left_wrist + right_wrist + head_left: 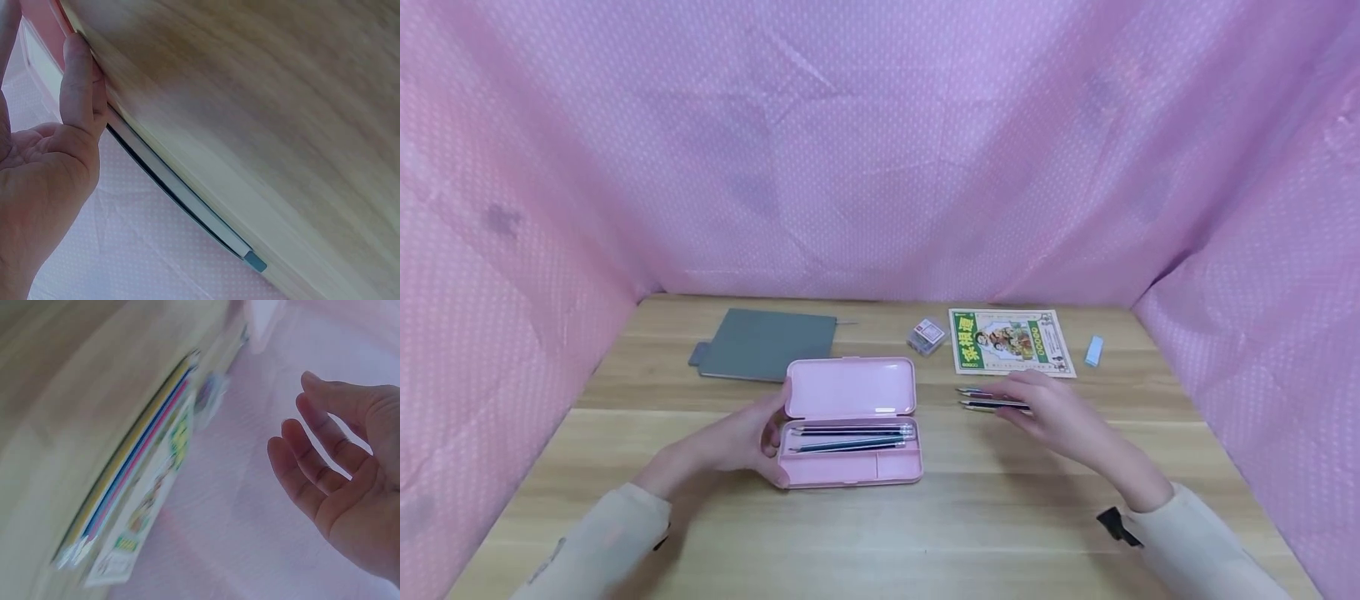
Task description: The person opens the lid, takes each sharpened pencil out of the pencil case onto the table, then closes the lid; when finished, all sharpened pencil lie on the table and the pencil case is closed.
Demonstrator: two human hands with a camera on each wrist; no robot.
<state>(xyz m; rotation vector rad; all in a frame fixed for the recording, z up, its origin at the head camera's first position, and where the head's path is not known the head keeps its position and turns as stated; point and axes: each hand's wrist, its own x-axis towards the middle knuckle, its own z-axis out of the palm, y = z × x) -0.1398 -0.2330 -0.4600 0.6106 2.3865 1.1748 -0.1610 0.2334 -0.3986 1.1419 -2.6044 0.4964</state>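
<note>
An open pink pencil case (827, 472) lies on the table with its lid tipped back. Several dark pencils (850, 445) rest in its rear compartment, while the front ones hold nothing. My left hand (747, 439) grips the case's left end, thumb at the front corner and fingers by the lid; the left wrist view shows fingertips against the pink side (49, 28). To the right, my right hand (1054, 408) hovers over several more pencils (976, 407). Seen from the right wrist, its fingers are loosely bent with nothing between them, apart from the striped pencils (134, 456) on the table.
Behind the case lies a grey-green notebook (767, 343). A small clear box with a label (927, 335) stands at the back middle. Next to it is a green and white printed sheet (1009, 343), then a light blue block (1093, 351). Pink cloth (880, 167) encloses the table.
</note>
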